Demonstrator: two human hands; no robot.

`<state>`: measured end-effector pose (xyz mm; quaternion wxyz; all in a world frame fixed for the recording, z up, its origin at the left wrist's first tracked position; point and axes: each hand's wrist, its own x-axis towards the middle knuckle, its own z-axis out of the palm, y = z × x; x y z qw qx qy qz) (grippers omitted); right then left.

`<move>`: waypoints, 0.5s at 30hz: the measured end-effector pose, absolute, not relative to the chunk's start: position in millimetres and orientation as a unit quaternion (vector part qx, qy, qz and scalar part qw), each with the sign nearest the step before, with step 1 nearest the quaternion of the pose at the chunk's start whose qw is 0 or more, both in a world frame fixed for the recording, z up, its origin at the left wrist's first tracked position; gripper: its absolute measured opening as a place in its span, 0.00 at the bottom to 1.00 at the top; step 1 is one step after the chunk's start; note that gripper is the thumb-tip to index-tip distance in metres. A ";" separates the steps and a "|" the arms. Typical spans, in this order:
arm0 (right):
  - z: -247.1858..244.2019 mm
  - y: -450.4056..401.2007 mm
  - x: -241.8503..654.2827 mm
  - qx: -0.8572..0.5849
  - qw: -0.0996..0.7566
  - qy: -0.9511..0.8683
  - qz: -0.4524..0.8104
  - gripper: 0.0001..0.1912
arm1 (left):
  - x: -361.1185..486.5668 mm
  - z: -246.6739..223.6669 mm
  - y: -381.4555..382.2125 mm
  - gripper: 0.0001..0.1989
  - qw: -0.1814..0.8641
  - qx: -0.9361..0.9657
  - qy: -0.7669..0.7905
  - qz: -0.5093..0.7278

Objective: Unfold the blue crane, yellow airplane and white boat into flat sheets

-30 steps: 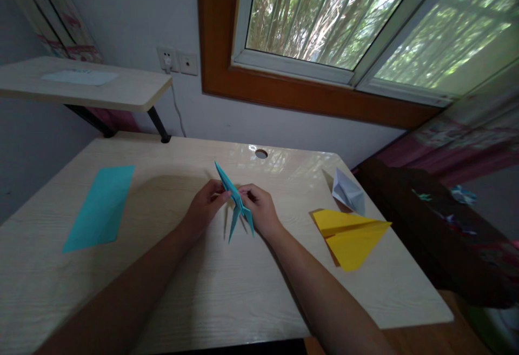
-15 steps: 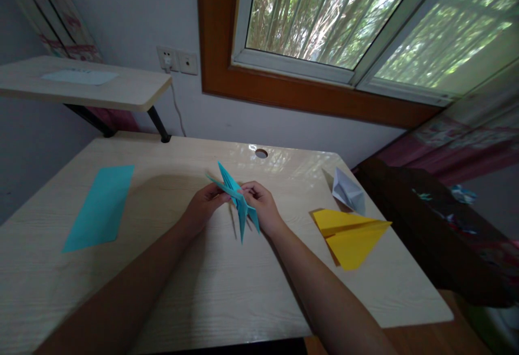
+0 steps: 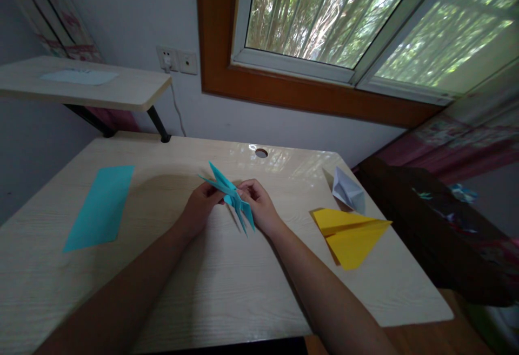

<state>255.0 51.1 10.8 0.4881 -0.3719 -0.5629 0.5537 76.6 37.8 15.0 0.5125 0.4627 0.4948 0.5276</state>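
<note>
Between my hands, over the middle of the desk, is a folded blue paper figure [image 3: 232, 195] with several pointed flaps, much like an origami crane. My left hand [image 3: 199, 206] pinches it from the left side, its fingertips partly behind the paper. On the right, my right hand [image 3: 259, 203] is closed on the figure near its middle. Two long points spread up and to the left; two narrower ones hang toward me. A flat sheet of blue paper [image 3: 99, 209] lies left of my left hand.
To the right, a yellow paper plane [image 3: 351, 236] lies beside a white folded paper boat [image 3: 347, 190]. A raised shelf [image 3: 133, 87] with a white sheet [image 3: 81, 76] stands at the back left. The desk [image 3: 243, 290] has a cable hole [image 3: 261, 153] near its back edge.
The blue figure has turned and tilted, its upper points shifting left and its lower points swinging closer together. Both hands have moved slightly with it and keep hold.
</note>
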 end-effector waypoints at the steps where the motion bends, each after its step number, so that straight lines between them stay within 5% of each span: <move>1: 12.9 50.6 256.1 -0.375 0.495 -0.571 0.537 0.14 | 74.6 14.6 39.1 0.09 0.488 0.460 0.515 0.533; 7: 20.1 48.4 260.8 -0.369 0.526 -0.588 0.491 0.16 | 66.2 14.6 40.1 0.09 0.355 0.485 0.577 0.553; 15: 9.0 48.8 257.8 -0.372 0.485 -0.659 0.437 0.10 | 70.1 6.1 37.7 0.13 0.415 0.486 0.510 0.576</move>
